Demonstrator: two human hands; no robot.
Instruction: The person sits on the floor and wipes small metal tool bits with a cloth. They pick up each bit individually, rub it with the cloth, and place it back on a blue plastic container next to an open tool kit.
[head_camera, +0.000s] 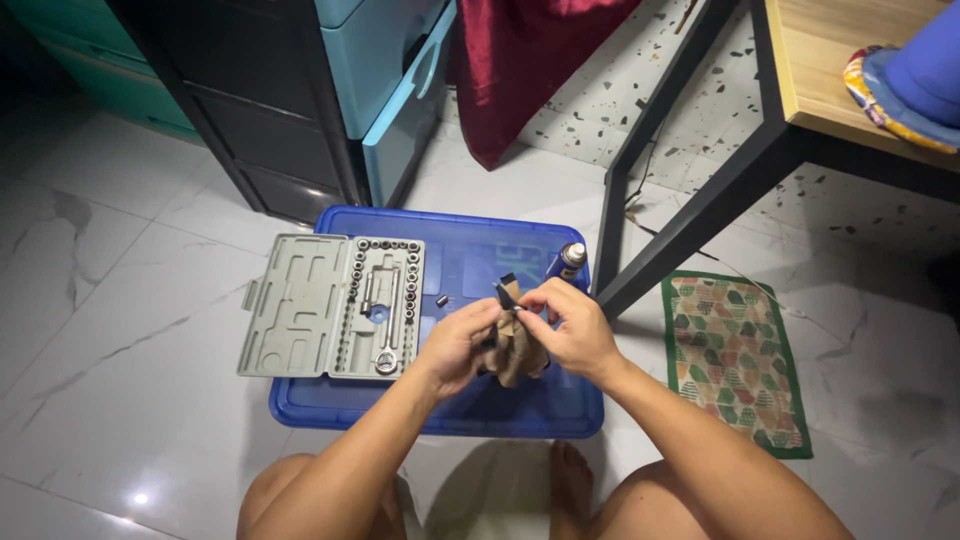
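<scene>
Both the left hand (458, 345) and right hand (570, 330) pinch a tan cloth (516, 350) wrapping what seems a dark tool (504, 290).

Both hands, the left hand (455, 345) and the right hand (572, 325), meet over the blue lid (520, 410), leaving little gap between them. To the left, the open grey socket case (300, 310) covers that side of the lid. Just beyond the right hand a spray can (567, 260) stands upright, and the black table leg (690, 220) slants close behind it. The lid's near edge lies bare. Drawers (400, 110) block the far side.
</scene>
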